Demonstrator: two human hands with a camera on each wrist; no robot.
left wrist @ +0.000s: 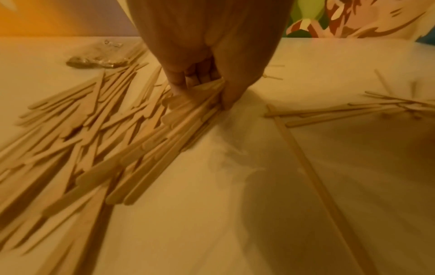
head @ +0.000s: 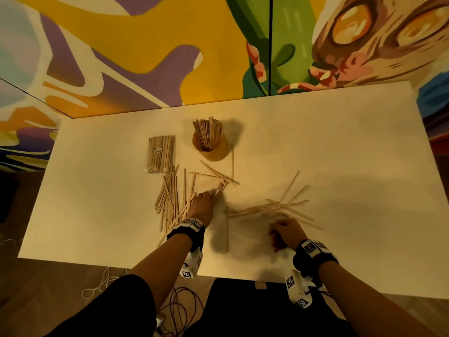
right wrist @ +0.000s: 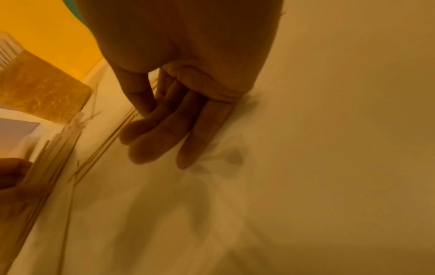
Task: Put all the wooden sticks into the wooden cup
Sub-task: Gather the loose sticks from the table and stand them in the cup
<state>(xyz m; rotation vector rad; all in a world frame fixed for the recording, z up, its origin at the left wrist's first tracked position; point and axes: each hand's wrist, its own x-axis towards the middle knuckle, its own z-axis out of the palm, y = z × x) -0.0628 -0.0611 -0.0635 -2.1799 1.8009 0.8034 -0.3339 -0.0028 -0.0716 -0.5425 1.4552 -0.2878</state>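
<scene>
- Head view: wooden cup point(head: 215, 148) upright at table point(head: 340, 147) centre-back, already packed with sticks standing in it; sealed stick packet point(head: 161, 153) lies just left of it
- Loose sticks in two groups: big left pile point(head: 170, 200) in front of the packet, smaller criss-cross right scatter point(head: 279, 206) well apart from it; a few singles between pile and cup
- Left hand point(head: 200, 206) down on the right edge of the left pile; right hand point(head: 286, 233) near the front of the right scatter, fingers pointing left
- Left wrist view: left hand point(left wrist: 207, 74) pinching a bundle of sticks point(left wrist: 188, 111) between thumb and curled fingers, bundle ends on the table; lone long stick point(left wrist: 303, 158) lies beside it
- Right wrist view: right hand point(right wrist: 179, 119) fingers straight, loosely spread, holding nothing; little finger side at the table surface, contact unclear from blur
- Cup wall point(right wrist: 40, 93) shows at left edge, blurred sticks in front of it
</scene>
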